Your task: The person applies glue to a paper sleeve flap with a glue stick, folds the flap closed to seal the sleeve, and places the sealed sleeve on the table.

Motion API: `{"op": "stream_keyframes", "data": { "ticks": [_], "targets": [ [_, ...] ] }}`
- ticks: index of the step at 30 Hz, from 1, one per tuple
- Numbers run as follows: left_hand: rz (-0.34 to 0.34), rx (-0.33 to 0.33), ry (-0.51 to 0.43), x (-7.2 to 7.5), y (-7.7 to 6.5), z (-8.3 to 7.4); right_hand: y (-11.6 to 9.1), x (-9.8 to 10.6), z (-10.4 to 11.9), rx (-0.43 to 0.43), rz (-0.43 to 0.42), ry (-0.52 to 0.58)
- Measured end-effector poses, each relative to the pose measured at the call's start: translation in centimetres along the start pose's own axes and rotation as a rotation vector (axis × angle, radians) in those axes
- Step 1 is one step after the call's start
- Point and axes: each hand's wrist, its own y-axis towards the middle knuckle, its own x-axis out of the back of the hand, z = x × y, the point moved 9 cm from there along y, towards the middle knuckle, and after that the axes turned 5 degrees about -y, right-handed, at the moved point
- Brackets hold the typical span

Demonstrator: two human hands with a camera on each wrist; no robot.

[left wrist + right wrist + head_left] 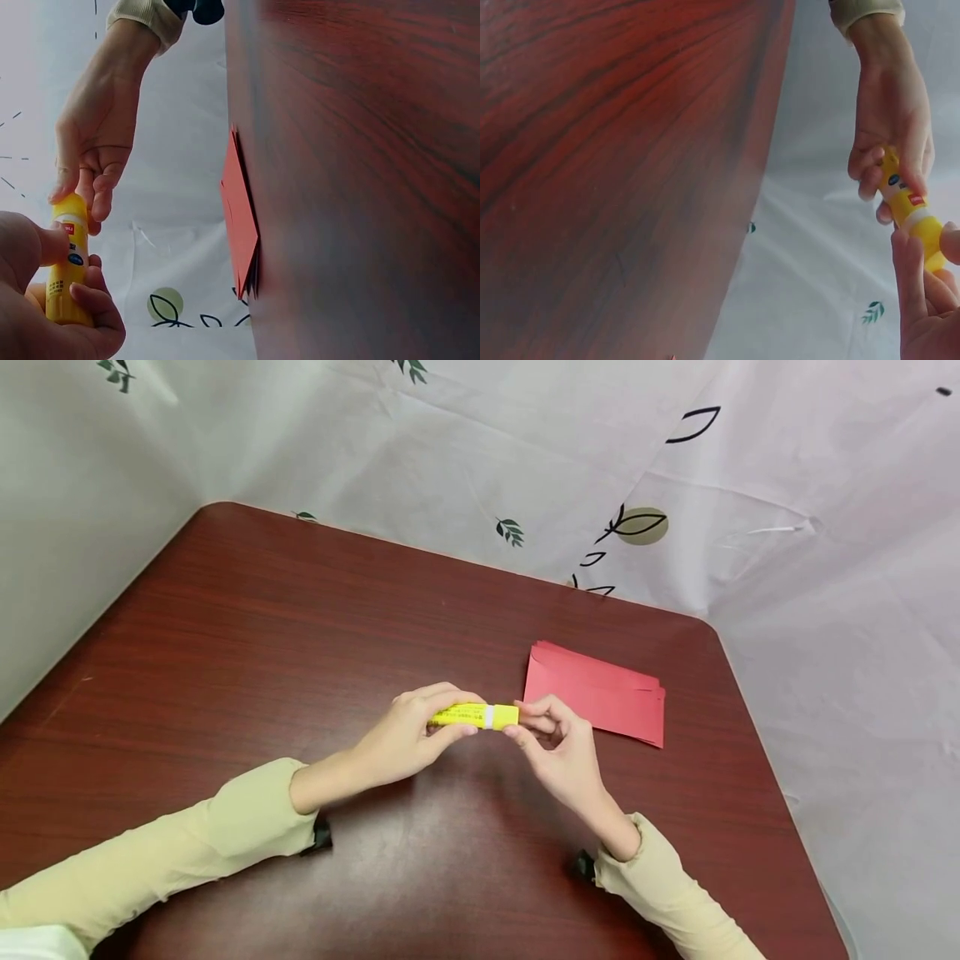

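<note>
A yellow glue stick (459, 716) with a white band near its capped end is held level above the table, in the middle of the head view. My left hand (405, 735) grips its printed body between thumb and fingers. At the other end, my right hand (564, 758) pinches the yellow cap (506, 717) with thumb and fingertips. The cap sits against the white band. In the left wrist view the glue stick (73, 259) shows a red label and dark print. The right wrist view has the cap (928, 234) partly covered by the right fingers.
A stack of red envelopes (600, 693) lies on the dark reddish wooden table (300, 610), behind and right of the hands. White sheeting (420, 460) with leaf prints hangs along the table's far and side edges.
</note>
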Motion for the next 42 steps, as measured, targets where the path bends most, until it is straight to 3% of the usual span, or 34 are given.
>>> {"op": "stream_keyframes", "data": {
  "ticks": [17, 27, 30, 34, 37, 42],
  "targets": [
    [-0.006, 0.004, 0.023, -0.6, -0.1, 0.6, -0.2, -0.5, -0.9, -0.055, -0.024, 0.046],
    [0.019, 0.076, -0.038, -0.8, 0.6, 1.2, 1.3, 0.5, -0.7, -0.138, 0.066, -0.057],
    [0.036, 0.099, 0.011, -0.7, 1.1, 1.1, 2.0, 1.0, -0.4, -0.131, 0.053, -0.065],
    [0.113, 0.066, 0.121, -1.3, 1.7, 0.6, 2.7, 1.5, 0.2, -0.071, 0.027, -0.11],
    [0.163, 0.045, 0.198, -1.8, 1.9, 0.8, 3.2, 1.9, 0.6, -0.006, 0.01, -0.216],
    [0.175, 0.094, 0.265, -1.6, 1.4, 1.8, 3.7, 2.3, 0.1, 0.057, 0.01, -0.419]
  ]
}}
